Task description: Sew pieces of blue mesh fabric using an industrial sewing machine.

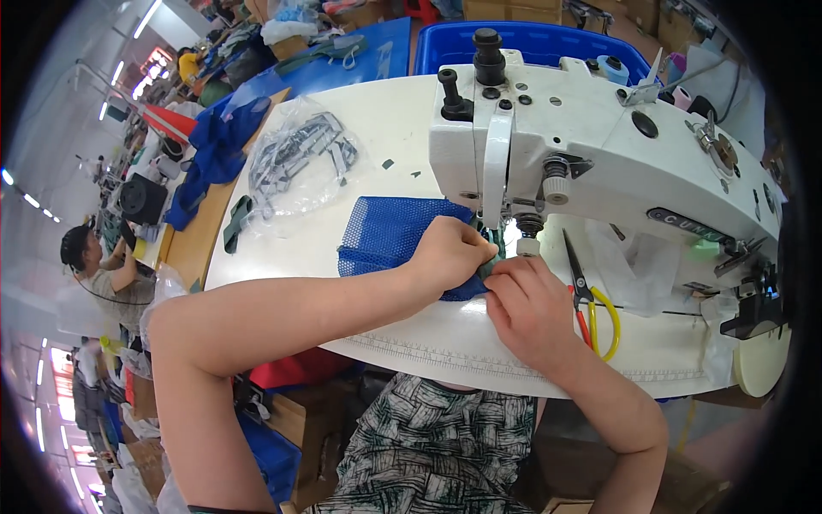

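A piece of blue mesh fabric lies on the white sewing table, its right edge under the head of a white sewing machine. My left hand rests on the mesh, its fingers pinched together at the fabric's edge close to the needle area. Right beside it, my right hand is closed, fingertips on the same edge. A bit of dark green material shows between the fingertips and the machine, partly hidden. The needle itself is hidden behind the machine's parts.
Scissors with red and yellow handles lie right of my right hand. A clear plastic bag of grey pieces and a dark green scrap lie to the left. Behind the machine stands a blue bin. Another person sits far left.
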Demonstrator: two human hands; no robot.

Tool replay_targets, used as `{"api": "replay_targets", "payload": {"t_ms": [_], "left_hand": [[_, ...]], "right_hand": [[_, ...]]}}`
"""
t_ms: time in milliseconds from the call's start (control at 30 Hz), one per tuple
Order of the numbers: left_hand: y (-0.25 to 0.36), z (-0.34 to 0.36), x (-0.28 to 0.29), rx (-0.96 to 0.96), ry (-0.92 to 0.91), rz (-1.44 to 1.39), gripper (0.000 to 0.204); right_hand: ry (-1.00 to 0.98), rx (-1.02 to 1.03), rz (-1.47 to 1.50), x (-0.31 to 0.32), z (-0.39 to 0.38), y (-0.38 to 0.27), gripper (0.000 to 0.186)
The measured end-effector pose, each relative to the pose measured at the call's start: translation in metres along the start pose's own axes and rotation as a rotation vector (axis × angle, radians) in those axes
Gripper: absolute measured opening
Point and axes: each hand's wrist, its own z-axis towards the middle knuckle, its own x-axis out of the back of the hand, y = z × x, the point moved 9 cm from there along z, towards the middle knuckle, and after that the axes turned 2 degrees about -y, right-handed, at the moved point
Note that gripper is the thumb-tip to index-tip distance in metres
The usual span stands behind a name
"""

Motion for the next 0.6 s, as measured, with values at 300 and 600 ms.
{"api": "replay_targets", "payload": {"t_ms": [300, 600], "left_hand": [[0.005, -0.004, -0.001, 0.004, -0.048, 0.044, 0.023], [0.004, 0.001, -0.003, 0.043, -0.119, 0.085, 0.021]], "right_hand": [[0.016, -0.161, 0.065, -0.001, -0.003, 0.029, 0.019], [-0.059, -0.186, 0.008, -0.010, -0.005, 0.042, 0.019]]}}
